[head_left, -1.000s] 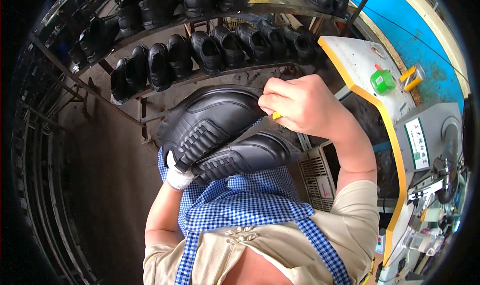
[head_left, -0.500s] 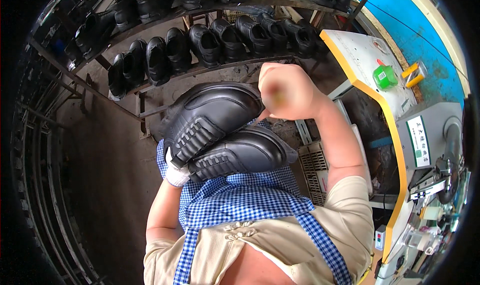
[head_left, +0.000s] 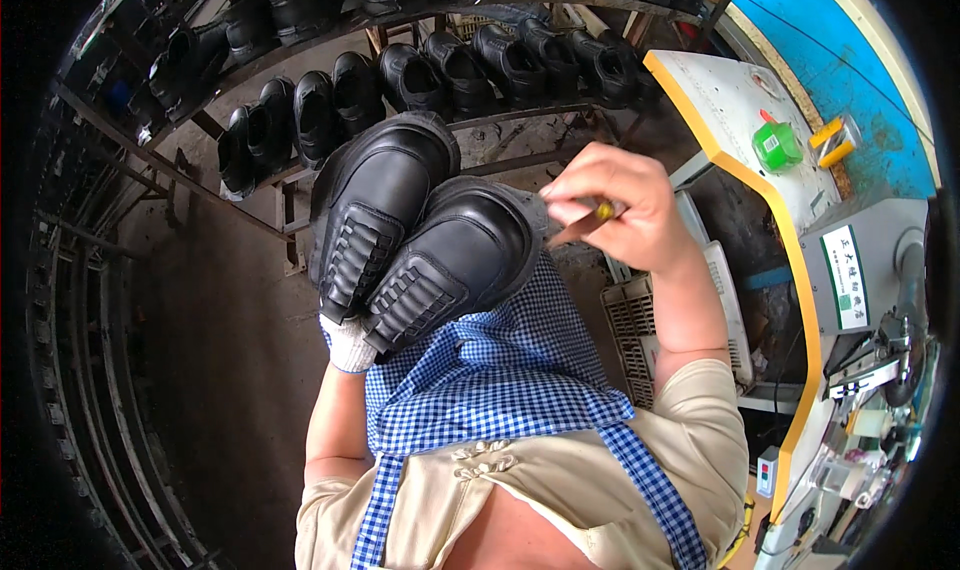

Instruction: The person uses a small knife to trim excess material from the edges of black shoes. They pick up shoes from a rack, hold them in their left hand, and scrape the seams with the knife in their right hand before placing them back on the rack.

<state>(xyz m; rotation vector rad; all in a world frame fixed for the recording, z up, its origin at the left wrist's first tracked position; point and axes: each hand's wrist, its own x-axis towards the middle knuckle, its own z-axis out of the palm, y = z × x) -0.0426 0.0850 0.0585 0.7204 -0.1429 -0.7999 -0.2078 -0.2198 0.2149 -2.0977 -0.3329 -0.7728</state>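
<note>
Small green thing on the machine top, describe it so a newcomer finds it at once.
Start at the white machine top with the yellow edge, on the person's right. Near its far end, just this side of the blue wall, sits a green box. It is the only green thing there, beside a yellow block.

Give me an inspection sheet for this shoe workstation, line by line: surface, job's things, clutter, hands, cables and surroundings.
Surface: no worktable; the work rests over the lap on a blue checked apron.
Job's things: two black shoes side by side, soles up; a small yellow-tipped tool.
Clutter: green lidded pot and a yellow object on the white machine top; grey slotted crate below.
Hands: left hand, white-gloved, under the shoes; right hand, bare, pinching the tool at the nearer shoe's edge.
Cables: dark leads by the machine, routing unclear.
Surroundings: curved racks of black shoes; blue wall; dark floor.
</note>
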